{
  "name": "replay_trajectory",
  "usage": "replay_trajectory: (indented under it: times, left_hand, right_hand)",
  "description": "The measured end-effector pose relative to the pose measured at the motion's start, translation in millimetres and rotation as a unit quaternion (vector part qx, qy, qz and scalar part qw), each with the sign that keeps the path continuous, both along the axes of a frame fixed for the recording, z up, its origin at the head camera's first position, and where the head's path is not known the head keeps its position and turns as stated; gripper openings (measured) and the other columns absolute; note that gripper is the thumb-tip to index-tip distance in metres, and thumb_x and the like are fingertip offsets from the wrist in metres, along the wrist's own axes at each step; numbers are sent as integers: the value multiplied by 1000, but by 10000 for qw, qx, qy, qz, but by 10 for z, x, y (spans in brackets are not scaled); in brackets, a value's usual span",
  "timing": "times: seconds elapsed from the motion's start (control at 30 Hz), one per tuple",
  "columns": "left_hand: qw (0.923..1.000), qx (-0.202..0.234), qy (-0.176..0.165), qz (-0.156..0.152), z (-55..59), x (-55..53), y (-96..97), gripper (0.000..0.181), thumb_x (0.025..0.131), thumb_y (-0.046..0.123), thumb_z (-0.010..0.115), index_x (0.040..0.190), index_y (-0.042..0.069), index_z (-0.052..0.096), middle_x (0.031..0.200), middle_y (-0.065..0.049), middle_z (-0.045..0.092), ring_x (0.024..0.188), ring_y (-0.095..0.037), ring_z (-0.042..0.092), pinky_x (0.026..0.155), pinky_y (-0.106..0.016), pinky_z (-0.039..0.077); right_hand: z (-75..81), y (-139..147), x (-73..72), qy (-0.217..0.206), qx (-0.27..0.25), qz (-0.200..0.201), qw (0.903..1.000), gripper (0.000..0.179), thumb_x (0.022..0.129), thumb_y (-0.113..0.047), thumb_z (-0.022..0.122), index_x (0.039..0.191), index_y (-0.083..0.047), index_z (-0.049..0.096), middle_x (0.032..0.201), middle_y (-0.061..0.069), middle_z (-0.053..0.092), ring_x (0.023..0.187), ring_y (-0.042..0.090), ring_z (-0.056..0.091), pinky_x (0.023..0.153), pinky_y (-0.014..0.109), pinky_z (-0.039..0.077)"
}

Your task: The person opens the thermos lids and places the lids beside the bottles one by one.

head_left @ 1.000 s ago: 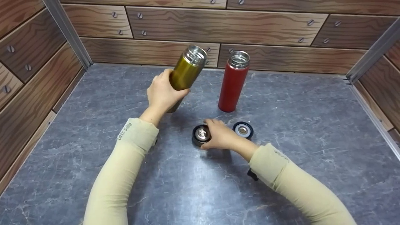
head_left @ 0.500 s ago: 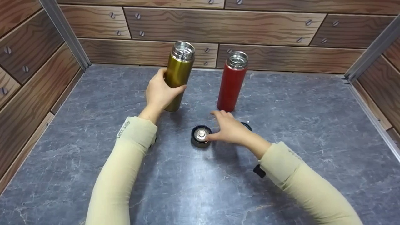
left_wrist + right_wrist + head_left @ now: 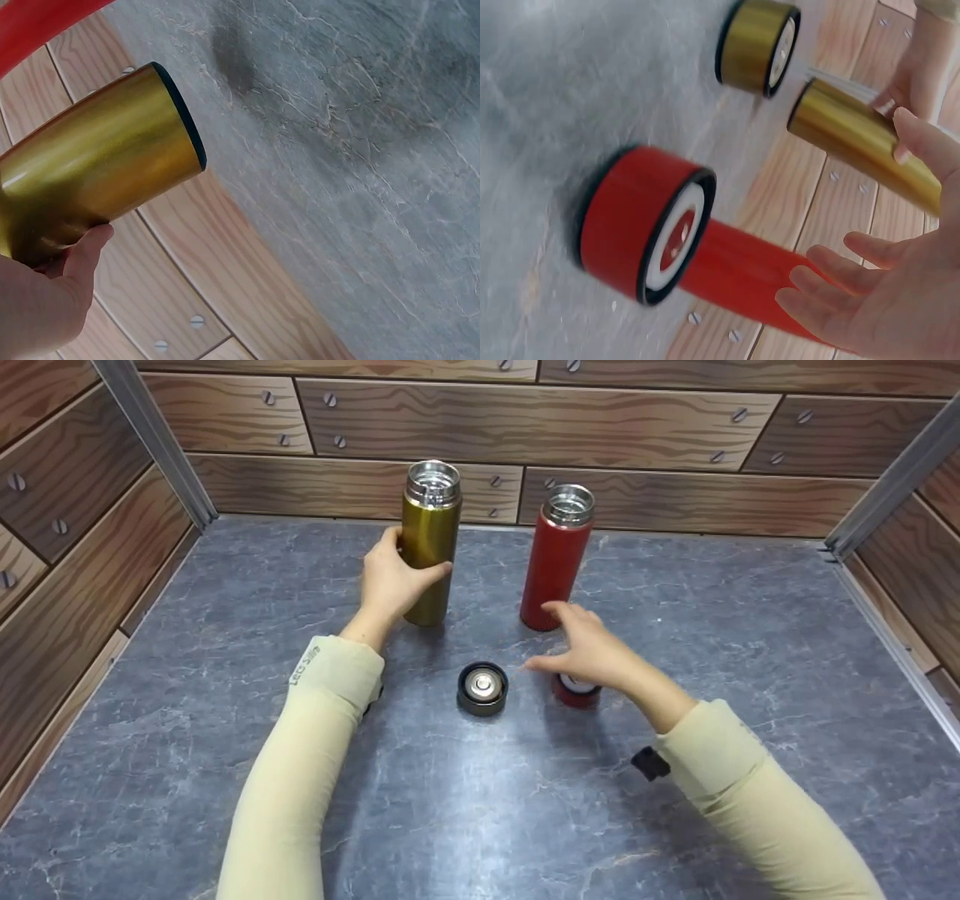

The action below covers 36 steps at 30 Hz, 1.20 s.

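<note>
My left hand (image 3: pixel 391 579) grips a gold thermos bottle (image 3: pixel 435 536) round its middle, thumb across the front. The bottle stands upright, its steel mouth uncovered. To its right is an upright red thermos bottle (image 3: pixel 556 566), also without a lid. My right hand (image 3: pixel 596 651) is held above the red lid (image 3: pixel 576 697), partly hiding it in the head view, with fingers and thumb spread. In the right wrist view the fingers hold nothing, and the red lid (image 3: pixel 634 221) lies underside up. A gold lid (image 3: pixel 482 701), also underside up, sits left of my right hand.
A grey marbled tabletop (image 3: pixel 450 810) lies under everything. Wood-patterned panels (image 3: pixel 525 420) close off the back and both sides, with metal strips (image 3: pixel 150 442) at the corners.
The gold bottle has gone from tilted right to upright in my left hand. My right hand has left the gold lid, moving right and away from me, over the red lid.
</note>
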<state>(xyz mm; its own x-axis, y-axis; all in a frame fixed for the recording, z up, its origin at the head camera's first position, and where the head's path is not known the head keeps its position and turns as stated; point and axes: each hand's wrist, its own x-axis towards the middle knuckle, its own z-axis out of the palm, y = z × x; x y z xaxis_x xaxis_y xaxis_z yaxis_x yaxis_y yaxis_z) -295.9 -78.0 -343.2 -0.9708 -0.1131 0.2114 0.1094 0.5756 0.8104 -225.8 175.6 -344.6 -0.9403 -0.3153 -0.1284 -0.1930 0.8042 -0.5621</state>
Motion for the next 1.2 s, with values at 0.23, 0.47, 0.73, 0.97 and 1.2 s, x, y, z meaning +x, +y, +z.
replay_trajectory:
  times: [0.23, 0.47, 0.73, 0.97, 1.2]
  left_hand:
    - [9997, 219, 6, -107, -40, -57, 35, 64, 72, 31, 76, 124, 6, 48, 123, -11, 59, 110, -24, 58, 96, -36, 45]
    - [9986, 467, 42, -242, -82, -95, 103, 63, 72, 26, 77, 122, 3, 48, 121, -14, 59, 109, -24, 57, 96, -35, 45]
    - [9978, 521, 149, -394, -104, -121, 207, 61, 71, 24, 78, 120, 2, 49, 119, -14, 60, 109, -25, 58, 96, -35, 46]
    - [9977, 522, 87, -422, -132, -138, 255, 63, 70, 26, 78, 121, 3, 49, 120, -14, 60, 109, -25, 58, 96, -35, 46]
    - [9978, 496, 54, -429, -164, -169, 298, 63, 71, 28, 78, 121, 4, 49, 121, -14, 60, 109, -25, 58, 96, -35, 46]
  right_hand:
    - [72, 216, -16, -120, -131, -274, 9995, 90, 79, -37, 71, 146, -3, 21, 145, 23, 33, 134, 39, 30, 108, 56, 28]
    - [64, 408, -28, -80, -233, -421, 9988, 90, 79, -41, 70, 145, -3, 23, 143, 25, 35, 133, 39, 32, 107, 56, 30]
    - [30, 548, -56, -129, -270, -560, 9980, 93, 79, -42, 70, 145, 0, 20, 144, 29, 32, 134, 42, 31, 108, 57, 27]
    - [19, 608, -67, -194, -295, -626, 9974, 88, 82, -35, 68, 145, 1, 19, 143, 30, 32, 134, 43, 29, 108, 57, 27]
    - [8, 647, -66, -153, -329, -644, 9973, 88, 82, -34, 69, 145, 2, 19, 143, 31, 32, 133, 44, 30, 107, 57, 28]
